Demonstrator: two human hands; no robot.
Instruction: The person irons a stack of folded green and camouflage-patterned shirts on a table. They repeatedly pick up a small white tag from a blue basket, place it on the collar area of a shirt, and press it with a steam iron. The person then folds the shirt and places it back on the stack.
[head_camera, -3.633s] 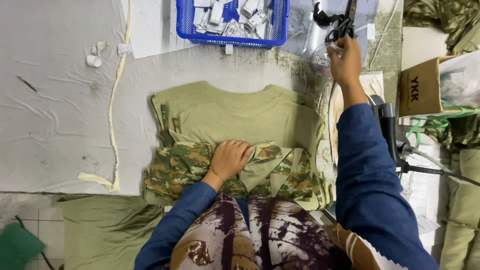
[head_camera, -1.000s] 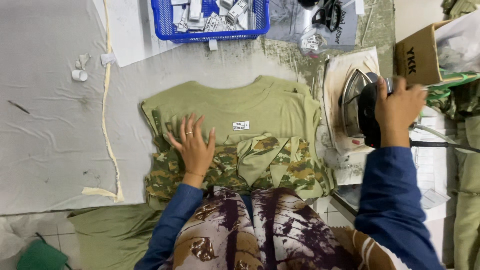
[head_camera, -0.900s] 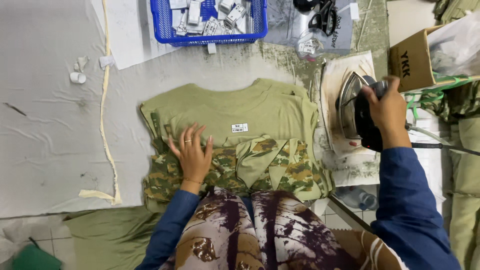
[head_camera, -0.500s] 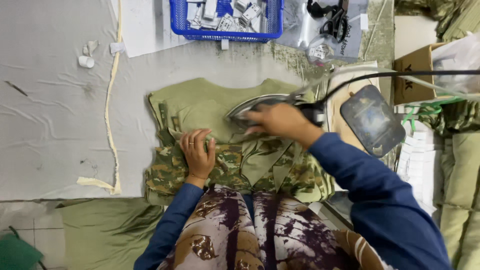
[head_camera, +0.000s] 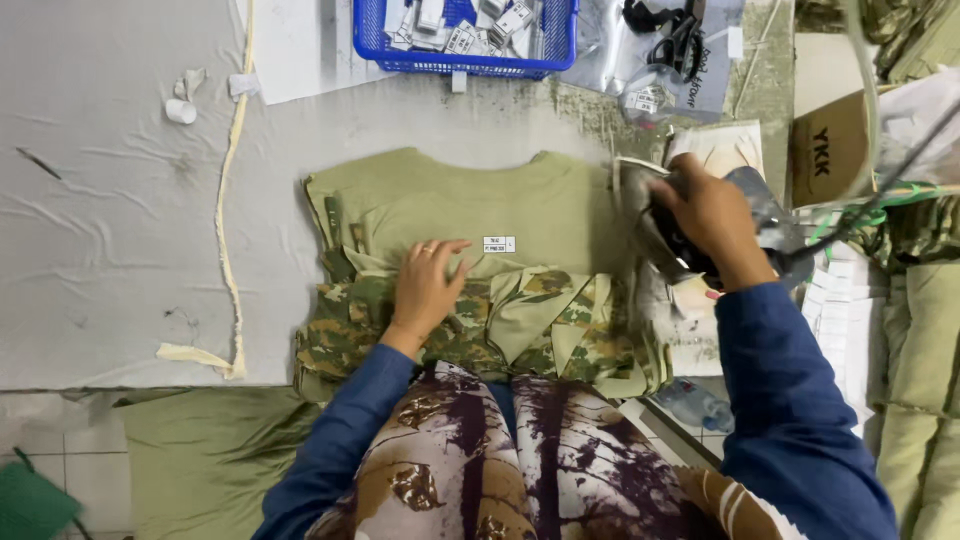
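Your left hand lies flat with fingers spread, gripping nothing, on the folded olive and camouflage garment, likely to keep the cloth smooth and still on the grey table cover. A small white label sits just beside your fingertips. Your right hand is clenched around the iron at the garment's right edge, though blur hides whether its sole touches cloth.

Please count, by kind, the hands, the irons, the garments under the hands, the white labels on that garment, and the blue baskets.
Hands: 2, left hand and right hand
Iron: 1
Folded garment: 1
White label: 1
Blue basket: 1
Total: 6
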